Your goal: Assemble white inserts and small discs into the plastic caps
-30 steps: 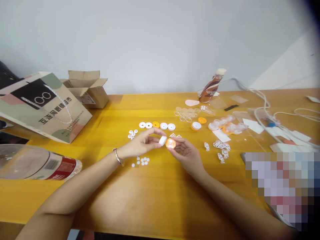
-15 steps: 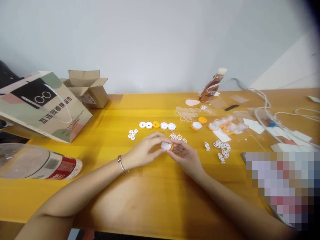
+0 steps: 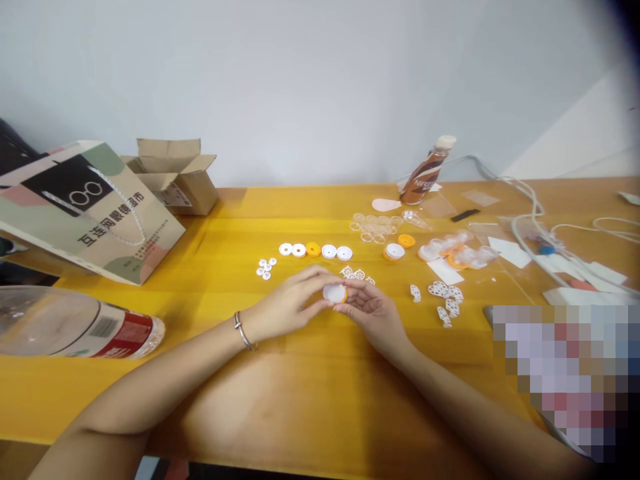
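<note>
Between my two hands is a round white disc with an orange rim (image 3: pixel 335 293). My left hand (image 3: pixel 295 300) pinches its left side between thumb and fingers, a silver bangle on the wrist. On the disc's right edge are the thumb and fingertips of my right hand (image 3: pixel 373 312). Just beyond, a row of white discs (image 3: pixel 329 252) with an orange disc (image 3: pixel 313 249) among them lies on the table (image 3: pixel 280 413). White perforated pieces (image 3: pixel 356 274) sit right behind my fingers. Several small white round pieces (image 3: pixel 266 268) lie left of the row.
A paper bag (image 3: pixel 115 227), a cardboard box (image 3: pixel 195 190) and a large bottle (image 3: pixel 75 323) stand or lie at left. Clear rings (image 3: pixel 375 227), a brown drink bottle (image 3: pixel 424 177), plastic-wrapped parts (image 3: pixel 457 252), more perforated pieces (image 3: pixel 445 297) and white cables (image 3: pixel 530 233) are at right.
The disc in my hands has tilted slightly, so more of its white face shows. Both hands keep their hold in nearly the same place.
</note>
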Demonstrator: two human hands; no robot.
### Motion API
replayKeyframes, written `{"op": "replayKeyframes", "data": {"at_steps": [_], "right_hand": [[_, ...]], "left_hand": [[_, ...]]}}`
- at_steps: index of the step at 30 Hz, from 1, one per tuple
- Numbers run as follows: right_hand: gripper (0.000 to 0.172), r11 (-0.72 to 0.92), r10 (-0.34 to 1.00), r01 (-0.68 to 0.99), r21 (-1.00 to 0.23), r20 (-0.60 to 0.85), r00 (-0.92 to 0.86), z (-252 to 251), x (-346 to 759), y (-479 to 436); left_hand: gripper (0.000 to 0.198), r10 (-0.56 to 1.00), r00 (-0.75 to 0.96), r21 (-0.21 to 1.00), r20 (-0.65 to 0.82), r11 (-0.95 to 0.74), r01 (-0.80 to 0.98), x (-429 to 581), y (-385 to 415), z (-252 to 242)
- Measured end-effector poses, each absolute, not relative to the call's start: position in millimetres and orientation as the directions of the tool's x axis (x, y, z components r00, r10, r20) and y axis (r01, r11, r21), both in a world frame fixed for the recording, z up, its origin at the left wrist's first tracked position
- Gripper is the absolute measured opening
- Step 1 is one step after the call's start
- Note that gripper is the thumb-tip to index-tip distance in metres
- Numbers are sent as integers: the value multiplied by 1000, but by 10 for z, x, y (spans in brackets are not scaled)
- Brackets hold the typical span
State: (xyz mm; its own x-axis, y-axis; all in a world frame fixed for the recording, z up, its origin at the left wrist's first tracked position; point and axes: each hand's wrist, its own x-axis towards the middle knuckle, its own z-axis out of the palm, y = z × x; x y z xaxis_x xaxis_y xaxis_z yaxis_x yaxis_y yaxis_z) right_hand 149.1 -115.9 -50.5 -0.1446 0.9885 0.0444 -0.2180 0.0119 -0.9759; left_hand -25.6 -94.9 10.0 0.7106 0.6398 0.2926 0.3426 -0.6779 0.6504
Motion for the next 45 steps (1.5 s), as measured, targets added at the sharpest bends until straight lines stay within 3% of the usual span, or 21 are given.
{"op": "replayKeyframes", "data": {"at_steps": [16,28,38,45], "right_hand": [[24,-6,986,-205,-979,28,-164,-475,1483,-1195],[26,0,991,-167,-986,22,-129,-476,1462,-1213],[20,-76,966,-169,-983,-31,-255,-437,1515,-1181],[18,-63,950,-174,-983,-6,-312,-423,1537,-1166]], "left_hand": [[39,585,764,592,271,-728,347,-303,-922,105],[29,608,740,541,287,-740,398,-298,-921,15],[33,541,799,648,262,-713,269,-336,-853,90],[34,525,813,623,250,-730,280,-353,-867,140]]}}
